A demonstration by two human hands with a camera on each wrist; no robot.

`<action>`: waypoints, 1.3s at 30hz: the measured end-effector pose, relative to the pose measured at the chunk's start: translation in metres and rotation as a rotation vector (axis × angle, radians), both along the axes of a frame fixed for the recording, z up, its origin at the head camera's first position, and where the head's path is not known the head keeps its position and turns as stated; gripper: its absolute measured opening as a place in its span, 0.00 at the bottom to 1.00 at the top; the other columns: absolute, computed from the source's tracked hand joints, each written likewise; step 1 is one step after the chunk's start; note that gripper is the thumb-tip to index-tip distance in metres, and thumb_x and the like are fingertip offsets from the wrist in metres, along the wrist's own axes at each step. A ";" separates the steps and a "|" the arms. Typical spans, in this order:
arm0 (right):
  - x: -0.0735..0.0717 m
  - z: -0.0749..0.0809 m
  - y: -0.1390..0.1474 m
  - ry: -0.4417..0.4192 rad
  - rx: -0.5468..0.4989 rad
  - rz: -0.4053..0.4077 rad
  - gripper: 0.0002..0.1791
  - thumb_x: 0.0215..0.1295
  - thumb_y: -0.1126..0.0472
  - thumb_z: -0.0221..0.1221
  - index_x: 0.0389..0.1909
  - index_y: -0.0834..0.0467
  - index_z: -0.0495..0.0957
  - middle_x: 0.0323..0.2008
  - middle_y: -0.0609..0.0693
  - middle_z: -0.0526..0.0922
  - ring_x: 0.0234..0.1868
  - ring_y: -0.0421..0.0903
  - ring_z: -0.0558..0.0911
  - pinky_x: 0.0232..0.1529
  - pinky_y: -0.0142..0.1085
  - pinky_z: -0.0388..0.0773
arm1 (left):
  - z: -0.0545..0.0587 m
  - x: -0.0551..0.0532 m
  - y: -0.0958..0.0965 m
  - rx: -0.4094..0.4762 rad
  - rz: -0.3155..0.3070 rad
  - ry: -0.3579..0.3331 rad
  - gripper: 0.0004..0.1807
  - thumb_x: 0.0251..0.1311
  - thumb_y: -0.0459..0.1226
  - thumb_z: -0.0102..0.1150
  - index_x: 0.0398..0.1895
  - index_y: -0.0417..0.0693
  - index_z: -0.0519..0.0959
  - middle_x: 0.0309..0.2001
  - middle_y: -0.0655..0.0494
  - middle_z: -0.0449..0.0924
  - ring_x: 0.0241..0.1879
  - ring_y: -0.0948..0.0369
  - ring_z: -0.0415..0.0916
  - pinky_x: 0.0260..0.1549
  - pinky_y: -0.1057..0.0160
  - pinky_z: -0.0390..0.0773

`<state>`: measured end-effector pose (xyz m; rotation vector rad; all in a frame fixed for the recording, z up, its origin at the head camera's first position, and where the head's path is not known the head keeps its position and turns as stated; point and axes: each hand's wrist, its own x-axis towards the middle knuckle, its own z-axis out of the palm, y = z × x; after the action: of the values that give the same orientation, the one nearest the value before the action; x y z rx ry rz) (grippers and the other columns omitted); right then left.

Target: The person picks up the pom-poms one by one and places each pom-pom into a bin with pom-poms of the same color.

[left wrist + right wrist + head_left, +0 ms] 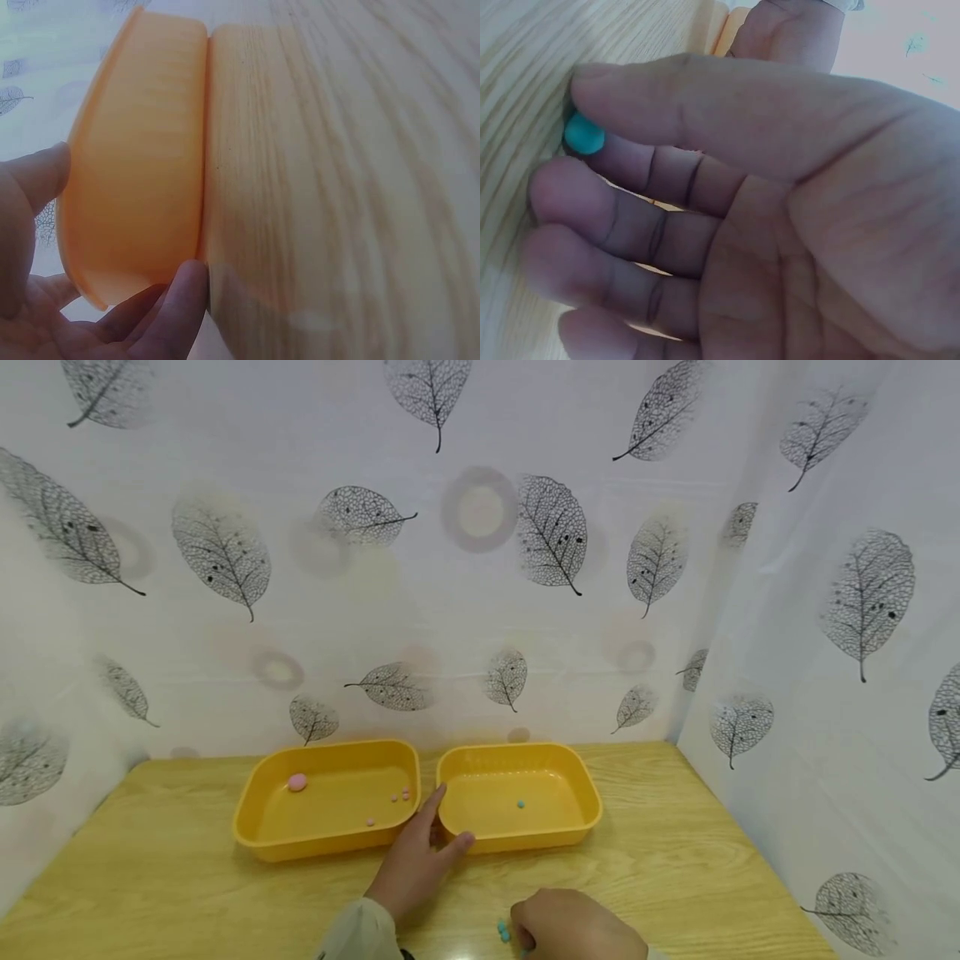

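Note:
My left hand (415,862) grips the near left corner of the right yellow tray (532,840), thumb at the front and fingers along the left side. In the left wrist view, the thumb and fingers reach round the end of this tray (142,165). Low over the table's near part, my right hand (579,928) is bent downward. Its thumb and index finger pinch a small turquoise ball (585,133) close to the wood, with the other fingers curled beside. Several turquoise balls (503,931) lie just left of this hand. One turquoise ball (521,804) sits inside the right tray.
To the left stands another yellow tray (322,847), holding a larger pink ball (297,782) and several small pink balls (370,822). Both trays rest on a wooden table (165,877). A white leaf-print sheet (480,610) hangs behind and at the sides.

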<state>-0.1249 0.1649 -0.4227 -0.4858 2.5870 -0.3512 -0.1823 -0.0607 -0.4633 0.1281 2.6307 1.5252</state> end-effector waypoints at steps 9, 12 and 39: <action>-0.005 -0.004 0.002 0.083 -0.020 0.122 0.18 0.70 0.51 0.64 0.20 0.44 0.72 0.18 0.37 0.70 0.20 0.36 0.68 0.25 0.31 0.67 | 0.001 0.002 0.001 -0.002 0.001 0.007 0.52 0.62 0.67 0.61 0.84 0.60 0.52 0.78 0.43 0.62 0.72 0.39 0.65 0.64 0.31 0.67; -0.007 -0.005 0.003 0.107 -0.029 0.152 0.18 0.70 0.51 0.65 0.20 0.44 0.72 0.17 0.36 0.70 0.20 0.35 0.67 0.24 0.30 0.67 | 0.001 0.002 0.002 -0.008 0.001 0.016 0.52 0.63 0.66 0.61 0.84 0.60 0.52 0.77 0.43 0.63 0.71 0.39 0.66 0.64 0.31 0.67; -0.015 -0.004 0.002 0.221 -0.080 0.180 0.16 0.65 0.60 0.66 0.21 0.44 0.74 0.19 0.34 0.69 0.20 0.34 0.67 0.26 0.29 0.69 | -0.001 0.001 0.000 0.001 -0.004 0.021 0.52 0.63 0.66 0.61 0.84 0.59 0.52 0.79 0.44 0.60 0.73 0.39 0.63 0.66 0.32 0.65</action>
<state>-0.1398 0.1669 -0.4271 -0.8218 2.7203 -0.3566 -0.1809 -0.0612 -0.4642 0.1505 2.6436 1.5320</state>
